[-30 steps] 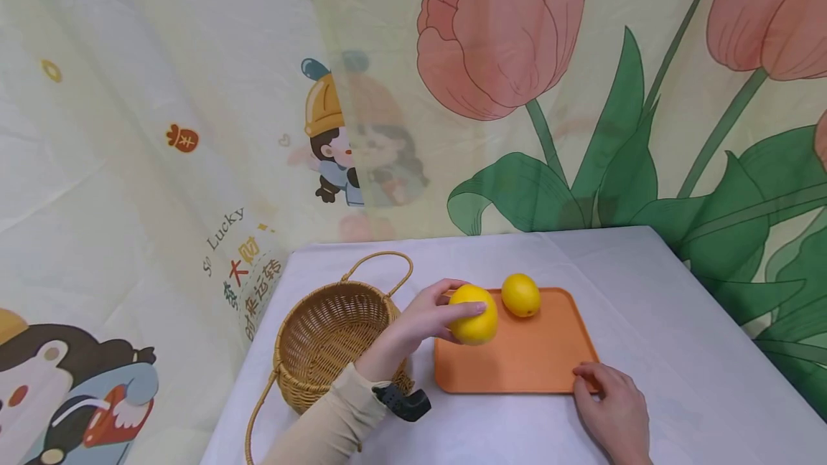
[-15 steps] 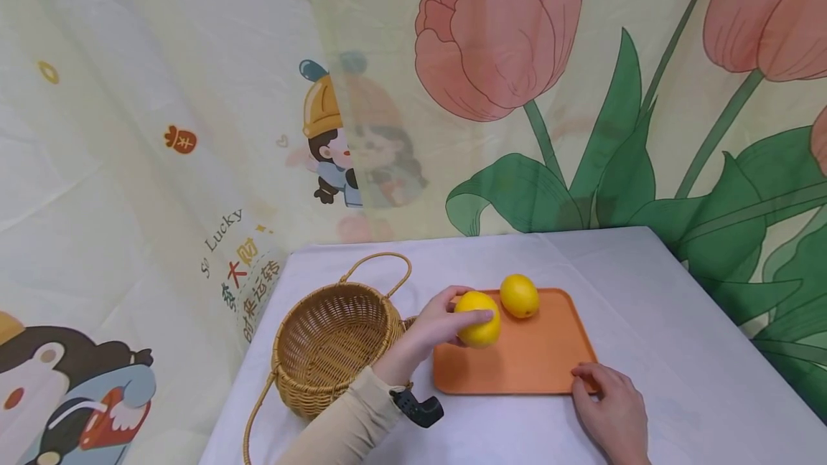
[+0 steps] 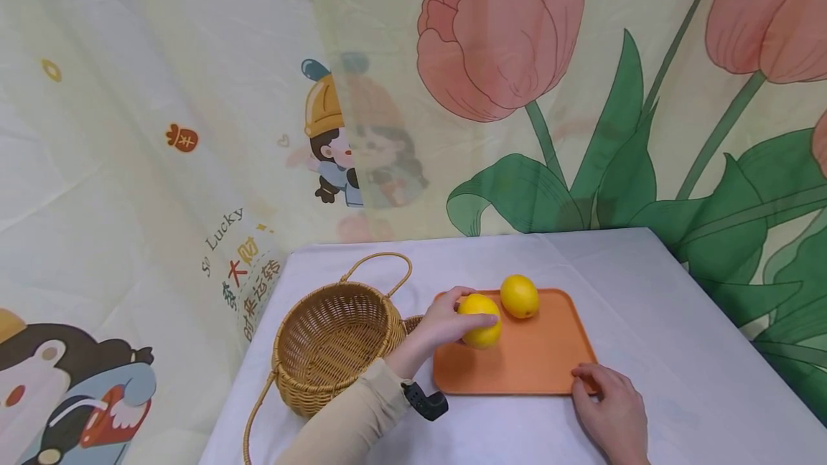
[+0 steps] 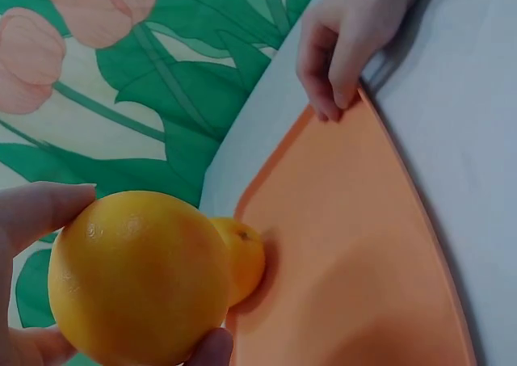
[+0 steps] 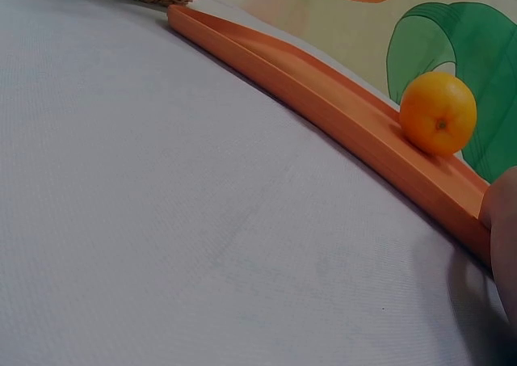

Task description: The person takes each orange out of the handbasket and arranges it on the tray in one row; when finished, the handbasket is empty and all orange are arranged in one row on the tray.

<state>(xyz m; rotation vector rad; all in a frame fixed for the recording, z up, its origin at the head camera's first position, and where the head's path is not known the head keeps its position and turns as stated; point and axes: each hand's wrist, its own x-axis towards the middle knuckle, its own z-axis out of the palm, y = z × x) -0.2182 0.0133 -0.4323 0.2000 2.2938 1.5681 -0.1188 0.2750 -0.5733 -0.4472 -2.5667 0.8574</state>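
Observation:
My left hand (image 3: 449, 319) grips a round yellow-orange fruit that looks like an orange (image 3: 480, 321), fingers and thumb around its sides. It hangs above the left part of an orange tray (image 3: 536, 368), with a gap beneath it in the right wrist view. A second orange (image 3: 520, 297) rests near the back of the tray; the left wrist view shows it (image 4: 245, 257) partly hidden behind the held one. My right hand (image 3: 610, 407) holds the tray's front right corner, its curled fingers and thumb at the rim (image 5: 363, 140).
A round wicker basket (image 3: 284, 364) with looped handles stands on the white-covered table left of the tray. Another bit of wicker (image 3: 411, 322) shows behind my left wrist. Printed cloths with tulips (image 3: 504, 41) hang behind the table.
My left hand has moved slightly right and down with the held orange, further over the tray. The right hand, the tray and the other orange have stayed put.

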